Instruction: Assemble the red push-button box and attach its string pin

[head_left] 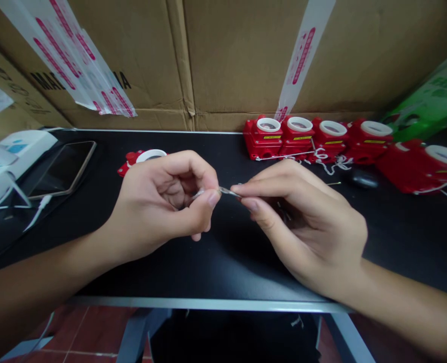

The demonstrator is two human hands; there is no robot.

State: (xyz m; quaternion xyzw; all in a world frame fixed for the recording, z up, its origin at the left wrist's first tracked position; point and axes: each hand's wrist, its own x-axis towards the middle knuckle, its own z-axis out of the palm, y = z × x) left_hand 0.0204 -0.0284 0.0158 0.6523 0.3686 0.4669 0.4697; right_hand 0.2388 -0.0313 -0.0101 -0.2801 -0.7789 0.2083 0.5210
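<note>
Between my hands, above the middle of the black table, stretches a small, thin, see-through piece (226, 191) that looks like clear plastic. The thumb and forefinger of my left hand (166, 196) pinch one end of it, and my right hand (302, 217) pinches the other. Most of the piece is covered by fingers, so its exact kind cannot be made out. Thin pale bits show faintly inside my curled right hand. Behind my left hand a red box with a white ring (151, 154) is partly hidden.
Several red boxes with white round rings (299, 137) stand at the back right, white string (327, 159) lying against them. A phone (64, 169), a white cable (38, 212) and a white power strip (15, 161) lie at the left. Cardboard (223, 60) rises behind the table (223, 267).
</note>
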